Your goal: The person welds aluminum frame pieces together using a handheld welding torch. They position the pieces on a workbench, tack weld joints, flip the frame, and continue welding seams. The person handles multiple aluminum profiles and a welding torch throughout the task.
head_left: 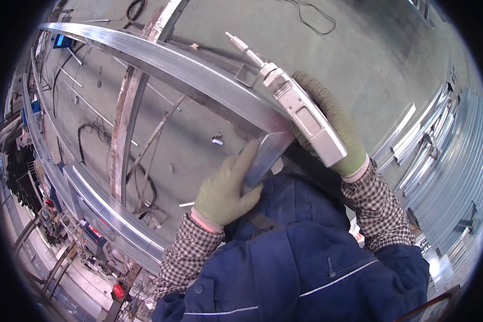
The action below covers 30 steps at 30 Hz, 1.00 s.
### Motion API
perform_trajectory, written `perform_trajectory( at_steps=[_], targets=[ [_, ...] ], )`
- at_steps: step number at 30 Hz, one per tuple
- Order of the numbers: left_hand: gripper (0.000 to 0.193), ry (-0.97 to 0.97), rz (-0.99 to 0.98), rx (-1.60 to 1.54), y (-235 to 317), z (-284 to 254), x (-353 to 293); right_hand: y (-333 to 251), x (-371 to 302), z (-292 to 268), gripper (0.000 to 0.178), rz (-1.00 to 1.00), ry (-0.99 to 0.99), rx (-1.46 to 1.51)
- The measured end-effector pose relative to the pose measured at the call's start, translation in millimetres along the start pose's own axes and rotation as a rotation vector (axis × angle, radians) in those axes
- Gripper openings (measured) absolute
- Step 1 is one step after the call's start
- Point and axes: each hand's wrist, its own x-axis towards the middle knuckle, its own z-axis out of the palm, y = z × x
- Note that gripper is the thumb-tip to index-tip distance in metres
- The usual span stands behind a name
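My right hand (335, 112), in a green work glove, is wrapped around a silver-white handheld welding gun (311, 121). Its stepped, tapered nozzle points away to the upper left, apart from the metal. A long shiny rectangular metal tube (198, 75) runs from the far left toward my body. At its near end it meets a short metal tube (268, 153) at a corner. My left hand (228, 188), gloved alike, grips the short tube from the left, its index finger lying along the edge near the corner. The right fingers are partly hidden behind the gun.
Rusty steel support beams (126, 123) cross beneath the long tube. A second metal rail (112, 212) lies at left. Cables (94, 129) and loose rods lie on the green floor. Stacked metal profiles (456, 166) stand at right. A red round object (118, 291) is at lower left.
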Motion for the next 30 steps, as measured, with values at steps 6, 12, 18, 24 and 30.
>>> perform_trajectory(
  at_steps=[6, 12, 18, 24, 30],
  targets=[
    [0.089, -0.004, -0.018, -0.034, 4, -3, 12, -3, 0, -1, 0.069, 0.053, -0.057, -0.068],
    [0.093, -0.043, 0.022, -0.052, 8, -3, 18, -4, 0, -2, 0.069, 0.022, -0.047, -0.038],
    [0.092, -0.054, -0.006, 0.040, 14, -4, 19, -2, 3, 3, 0.064, -0.043, -0.004, -0.070],
    [0.091, -0.067, -0.028, 0.055, 13, -3, 21, -2, 2, 6, 0.057, -0.070, 0.003, -0.103],
    [0.089, -0.048, -0.103, 0.063, 16, -5, 19, 5, 1, 12, 0.059, -0.045, -0.014, -0.030]
  ],
)
